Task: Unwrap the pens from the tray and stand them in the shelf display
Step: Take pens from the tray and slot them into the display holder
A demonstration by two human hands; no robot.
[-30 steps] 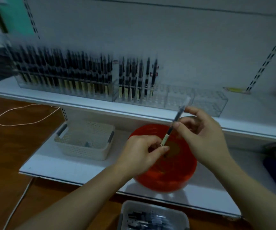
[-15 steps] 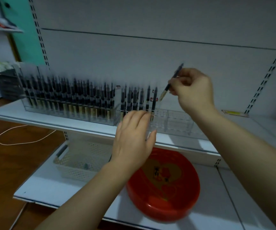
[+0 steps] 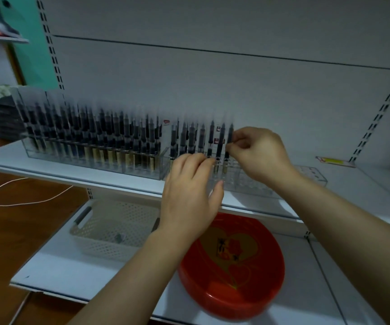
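Observation:
My right hand point(image 3: 258, 153) pinches a dark pen point(image 3: 228, 146) that stands upright in the clear acrylic shelf display point(image 3: 248, 181), at the right end of the row of standing pens point(image 3: 91, 139). My left hand point(image 3: 190, 195) hovers just in front of the display with its fingers straight, fingertips near the rack's front edge; whether they touch it is unclear. The pen's lower end sits in a slot beside two other pens. The right part of the display holds no pens.
A red round tray point(image 3: 233, 263) with a heart print lies on the lower white shelf point(image 3: 60, 273). A white perforated basket point(image 3: 116, 228) sits to its left. A white cord point(image 3: 25, 195) loops on the brown floor. A yellow tag point(image 3: 334, 161) lies on the upper shelf.
My right hand carried the pen up from above the red tray to the display and lowered it into a slot. My left hand let go of the pen and rose toward the rack.

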